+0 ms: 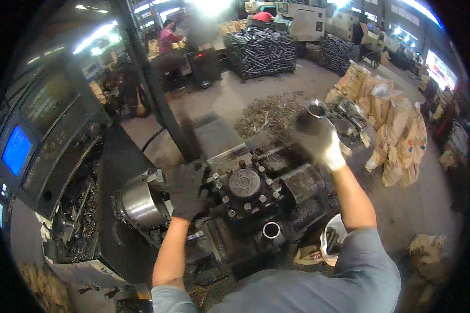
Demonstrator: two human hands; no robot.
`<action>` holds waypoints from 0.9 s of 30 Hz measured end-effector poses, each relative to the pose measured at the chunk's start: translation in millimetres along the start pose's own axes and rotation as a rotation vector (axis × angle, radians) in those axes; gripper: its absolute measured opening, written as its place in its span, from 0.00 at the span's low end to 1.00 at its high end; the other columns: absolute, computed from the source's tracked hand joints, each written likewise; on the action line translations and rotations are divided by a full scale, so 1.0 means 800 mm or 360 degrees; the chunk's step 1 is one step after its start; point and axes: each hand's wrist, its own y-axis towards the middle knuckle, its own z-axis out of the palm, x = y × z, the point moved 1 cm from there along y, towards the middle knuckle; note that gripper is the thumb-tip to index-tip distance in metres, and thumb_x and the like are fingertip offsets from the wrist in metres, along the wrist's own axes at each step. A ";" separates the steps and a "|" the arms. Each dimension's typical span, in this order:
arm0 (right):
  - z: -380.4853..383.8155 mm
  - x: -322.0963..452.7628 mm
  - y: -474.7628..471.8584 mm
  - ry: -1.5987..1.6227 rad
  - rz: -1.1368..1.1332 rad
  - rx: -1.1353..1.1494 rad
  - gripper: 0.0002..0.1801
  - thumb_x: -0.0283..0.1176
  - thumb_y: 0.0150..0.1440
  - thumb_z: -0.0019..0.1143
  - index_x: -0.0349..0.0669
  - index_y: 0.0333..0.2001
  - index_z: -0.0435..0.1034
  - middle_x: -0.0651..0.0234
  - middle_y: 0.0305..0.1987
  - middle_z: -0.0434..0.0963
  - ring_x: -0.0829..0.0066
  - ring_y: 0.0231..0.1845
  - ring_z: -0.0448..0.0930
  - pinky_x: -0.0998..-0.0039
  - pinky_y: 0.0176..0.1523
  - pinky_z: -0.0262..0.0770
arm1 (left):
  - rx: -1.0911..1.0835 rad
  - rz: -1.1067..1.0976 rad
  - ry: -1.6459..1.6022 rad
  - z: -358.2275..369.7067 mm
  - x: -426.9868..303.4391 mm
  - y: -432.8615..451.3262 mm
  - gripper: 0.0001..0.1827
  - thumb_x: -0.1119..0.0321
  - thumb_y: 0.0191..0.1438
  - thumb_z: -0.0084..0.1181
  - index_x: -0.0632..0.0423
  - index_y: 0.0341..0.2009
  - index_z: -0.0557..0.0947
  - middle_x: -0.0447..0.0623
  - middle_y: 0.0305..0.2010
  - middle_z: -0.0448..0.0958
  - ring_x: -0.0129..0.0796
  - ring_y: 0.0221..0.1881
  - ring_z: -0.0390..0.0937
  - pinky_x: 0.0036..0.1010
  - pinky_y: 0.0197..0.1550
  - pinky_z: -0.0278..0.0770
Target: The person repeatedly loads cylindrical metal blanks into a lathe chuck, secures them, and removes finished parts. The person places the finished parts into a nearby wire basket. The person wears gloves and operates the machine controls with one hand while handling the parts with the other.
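Observation:
My left hand (186, 191), in a dark glove, lies with fingers spread just right of the steel lathe chuck (140, 201); whether it touches the chuck's jaws I cannot tell. My right hand (317, 141), in a pale glove with a darkened front, is raised at the right and blurred. It grips a short metal tube (317, 109), whose open end points up. Between my hands sits the lathe's tool turret (244, 182), ringed with square-headed bolts. Nearer my body, a metal ring or tube end (271, 230) rests on the machine.
A pile of metal chips (270, 117) lies on the floor beyond. Filled paper sacks (395, 117) stand at the right, and an open sack (333, 238) is near my right elbow. A dark post (156, 78) rises at the left. Farther off are a bin of metal parts (260, 53) and a person (168, 39).

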 end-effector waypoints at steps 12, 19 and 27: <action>-0.125 -0.092 -0.247 -0.0179 0.0848 0.0828 0.22 0.41 0.56 0.73 0.42 0.52 0.81 0.58 0.49 0.87 0.65 0.48 0.88 0.64 0.52 0.82 | -0.0001 -0.1186 -0.0120 -0.006 0.090 0.080 0.37 0.43 0.58 0.61 0.52 0.65 0.79 0.58 0.67 0.77 0.54 0.67 0.74 0.45 0.70 0.69; 0.062 0.133 -0.174 -0.0265 -0.0470 0.1952 0.37 0.41 0.46 0.75 0.44 0.60 0.73 0.53 0.41 0.84 0.50 0.40 0.86 0.56 0.42 0.82 | -0.0264 -0.0680 -0.0274 -0.057 0.069 0.068 0.32 0.51 0.58 0.64 0.53 0.64 0.80 0.60 0.67 0.77 0.56 0.66 0.74 0.48 0.67 0.71; 0.090 0.150 0.042 -0.0162 -0.0938 0.1562 0.30 0.35 0.48 0.74 0.45 0.57 0.75 0.51 0.45 0.85 0.47 0.48 0.86 0.52 0.48 0.83 | -0.0113 -0.1590 -0.1331 -0.063 -0.047 -0.247 0.14 0.65 0.58 0.66 0.56 0.47 0.86 0.53 0.43 0.84 0.45 0.45 0.82 0.38 0.52 0.79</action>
